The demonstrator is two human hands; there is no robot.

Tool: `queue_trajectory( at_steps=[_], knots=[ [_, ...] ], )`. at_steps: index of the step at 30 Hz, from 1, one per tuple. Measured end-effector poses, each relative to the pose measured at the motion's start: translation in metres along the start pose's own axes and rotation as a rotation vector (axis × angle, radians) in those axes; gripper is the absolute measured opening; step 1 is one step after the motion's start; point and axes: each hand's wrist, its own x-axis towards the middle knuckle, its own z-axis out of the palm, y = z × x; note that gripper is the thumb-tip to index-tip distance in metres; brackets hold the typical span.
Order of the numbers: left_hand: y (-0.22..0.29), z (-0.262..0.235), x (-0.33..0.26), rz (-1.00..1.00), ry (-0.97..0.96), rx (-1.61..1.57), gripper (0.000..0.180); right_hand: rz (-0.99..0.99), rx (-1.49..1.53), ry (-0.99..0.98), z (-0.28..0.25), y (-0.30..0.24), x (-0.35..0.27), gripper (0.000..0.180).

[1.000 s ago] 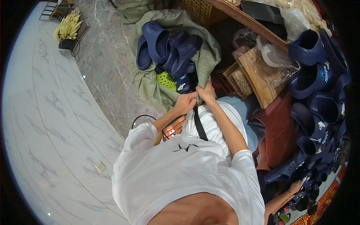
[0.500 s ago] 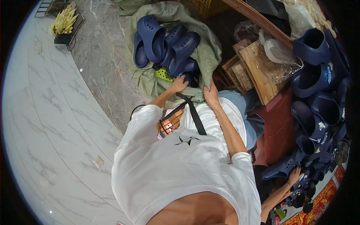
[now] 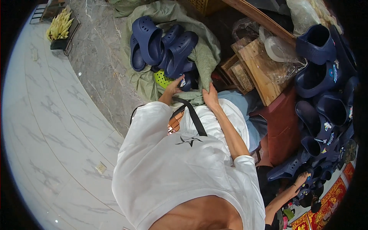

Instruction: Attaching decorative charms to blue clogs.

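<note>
A green woven sack lies open, with several dark blue foam clogs heaped in its mouth. Under them shows a lime-green clog with holes. At the sack's near side my left hand is closed on the end of a navy clog that has a pale decoration; part of that clog sits beneath the others. To the right, my right hand pinches the sack's rim between thumb and fingers.
More blue clogs with charms are piled along the right. Another person's hand touches that pile. Wooden boards and clear plastic lie beyond my right hand. A potted plant stands far left on the marble floor.
My left hand has drawn slightly back toward me and now grips the navy clog, whose pale decoration shows. The right hand keeps its hold on the rim. The view has shifted a little.
</note>
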Motion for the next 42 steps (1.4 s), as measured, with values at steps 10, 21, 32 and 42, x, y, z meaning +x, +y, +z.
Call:
queue_trajectory(
  at_steps=[10,21,32,42],
  knots=[
    [0.004,0.017,-0.004,-0.132,-0.112,-0.651,0.087,-0.136,-0.017,0.057,0.007,0.012,0.002,0.06],
    [0.003,0.053,0.042,-0.14,-0.123,-0.951,0.063,-0.109,-0.008,0.026,0.01,0.007,-0.006,0.061],
    [-0.001,0.053,0.03,0.158,-0.199,-1.352,0.042,-0.092,0.026,0.004,0.006,0.003,-0.003,0.063],
    [0.038,-0.019,-0.125,-0.262,-0.124,-0.841,0.053,-0.014,0.041,0.065,0.003,0.011,0.003,0.06]
  ],
)
